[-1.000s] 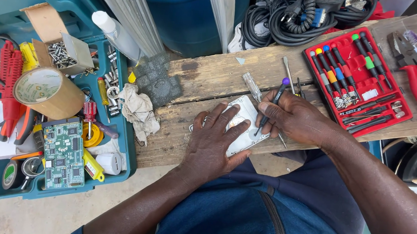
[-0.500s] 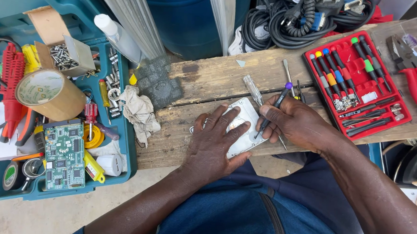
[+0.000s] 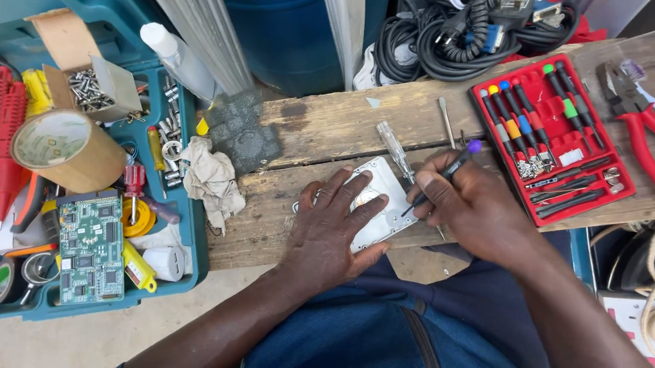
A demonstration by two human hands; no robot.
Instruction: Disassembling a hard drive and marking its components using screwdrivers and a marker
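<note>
Change noted: your right hand [image 3: 470,204] has swung the purple-capped precision screwdriver [image 3: 442,176] from near-upright a second ago to a low slant, tip now down at the right edge of the silver metal casing [image 3: 378,202]. The hand itself has barely shifted.

Right hand: fingers closed around the screwdriver shaft.

Left hand [image 3: 336,226]: spread flat, palm pressing the casing onto the wooden plank [image 3: 308,130]; unchanged.

Casing: lies flat at the plank's near edge, between both hands.

Nearby: clear-handled screwdriver [image 3: 395,150] just behind the casing; red screwdriver set [image 3: 550,137] to the right; red pliers [image 3: 645,131] beyond it.

Judgement: the tip looks seated on an edge fastener, driving likely under way.
</note>
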